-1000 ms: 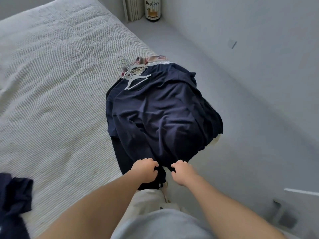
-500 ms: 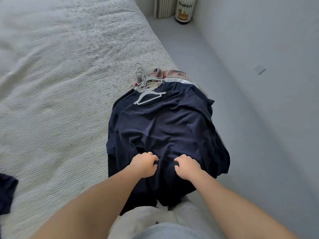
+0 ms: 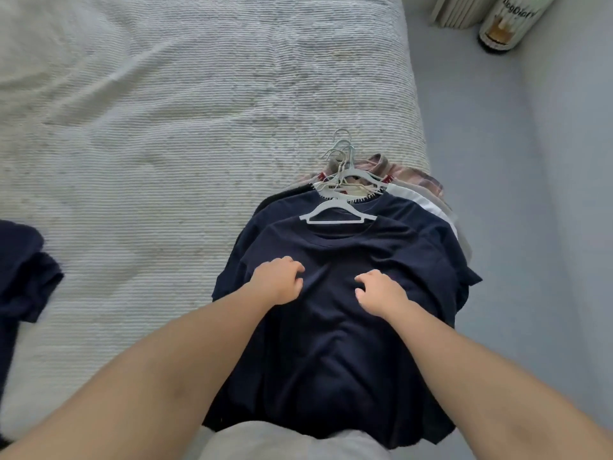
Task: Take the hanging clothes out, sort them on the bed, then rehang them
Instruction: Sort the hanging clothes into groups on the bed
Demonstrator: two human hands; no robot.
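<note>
A stack of clothes on hangers lies at the right edge of the bed (image 3: 166,127), and the top piece, a navy T-shirt (image 3: 331,343), is the handiest landmark. It lies flat with its neck pointing away from the person and its hem hanging over the near edge of the bed. The left hand (image 3: 277,282) rests on the chest of the navy T-shirt, left of its middle, with fingers curled down and bunching a small fold of the cloth. The right hand (image 3: 379,293) rests on the same chest area, just right of the middle, with fingers bent and digging into the fabric in the same way; whether the thumb closes the pinch cannot be told. The two hands are near each other but apart. A white hanger (image 3: 338,212) sits in the neck of the navy T-shirt. Beyond that neck, a cluster of hanger hooks (image 3: 341,151) fans out over the bedspread. Under the navy T-shirt, more garments show at its far right: a white one (image 3: 418,200) and a plaid one (image 3: 411,177). Well to the left of the navy T-shirt, another dark garment (image 3: 23,270) lies crumpled on the bed. Far beyond, on the floor by the wall, stands a bottle (image 3: 510,24) beside some books (image 3: 461,11).
</note>
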